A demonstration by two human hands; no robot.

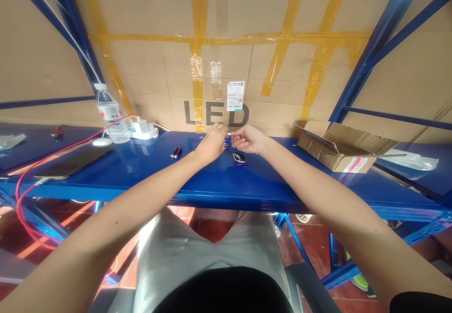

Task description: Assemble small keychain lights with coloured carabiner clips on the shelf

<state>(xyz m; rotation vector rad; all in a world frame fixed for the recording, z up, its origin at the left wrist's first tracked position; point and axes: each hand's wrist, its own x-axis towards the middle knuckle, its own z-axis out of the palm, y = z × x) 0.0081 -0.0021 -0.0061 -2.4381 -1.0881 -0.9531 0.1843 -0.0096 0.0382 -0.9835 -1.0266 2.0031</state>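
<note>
My left hand [212, 141] and my right hand [249, 140] are close together just above the blue table, in front of the cardboard. Right thumb and forefinger pinch a small silver piece [230, 134], whose other end points at my left hand. The left fingers are curled, and the back of that hand hides what they hold. Small purple and green shiny items [226, 145] lie between the two hands. Nearer to me is a small purple and silver piece with a clip [240, 160]. Two small dark cylinders [175, 153] lie side by side left of my left hand.
A blue table [148, 172] spans the view, backed by a tall taped cardboard sheet [155, 82]. To the left stand a water bottle [115, 115], a white power adapter [141, 127], a phone [74, 161] and a red cable [63, 150]. At right sits an open cardboard box [339, 150].
</note>
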